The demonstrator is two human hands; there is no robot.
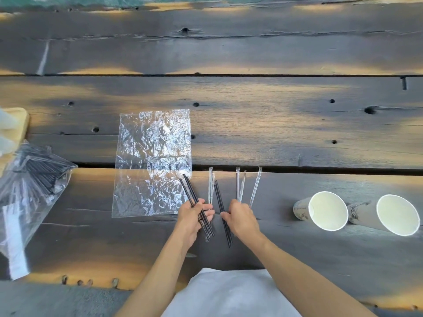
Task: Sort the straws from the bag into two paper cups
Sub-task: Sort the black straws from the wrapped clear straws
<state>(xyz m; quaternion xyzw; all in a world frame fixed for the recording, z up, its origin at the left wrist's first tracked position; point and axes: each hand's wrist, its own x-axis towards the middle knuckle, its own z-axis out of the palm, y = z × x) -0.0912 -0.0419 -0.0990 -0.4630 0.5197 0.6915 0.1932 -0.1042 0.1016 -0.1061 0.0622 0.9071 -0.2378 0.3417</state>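
Observation:
My left hand holds several black straws that fan up to the left. My right hand pinches two more black straws lying on the table. Clear wrapped straws lie on the wood behind the hands: one between them, three past my right hand. An empty flat clear bag lies to the left of the hands. Two white paper cups lie on their sides at the right, mouths toward me.
A larger clear bag with many black straws lies at the left edge. A wooden board sits behind it. The table is dark weathered planks with gaps between them. A white garment shows at the near edge.

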